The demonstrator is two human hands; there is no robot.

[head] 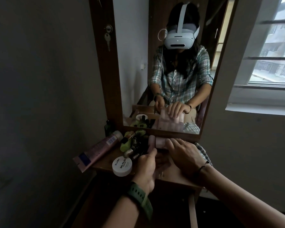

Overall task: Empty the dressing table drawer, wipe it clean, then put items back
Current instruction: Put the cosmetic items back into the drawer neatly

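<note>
The right hand lies palm down with its fingers spread flat on a pale pink pouch at the back of the dressing table top, just under the mirror. A dark cord bracelet circles that wrist. The left hand, with a green watch band on its wrist, is curled just left of the pouch, fingertips meeting its near edge; whether it actually grips the pouch or something small beneath it, I cannot tell, since that part is blurred.

Left of the hands sits a heap of small bottles, some green, some dark. In front of the heap stands a round white jar marked "nail polish". A long pink tube lies tilted across the table's left corner, its flat end hanging past the edge. A checked cloth lies to the right, behind the right wrist. The drawer itself is dark below the arms, its contents unclear. A key hangs in a lock on the mirror frame.
</note>
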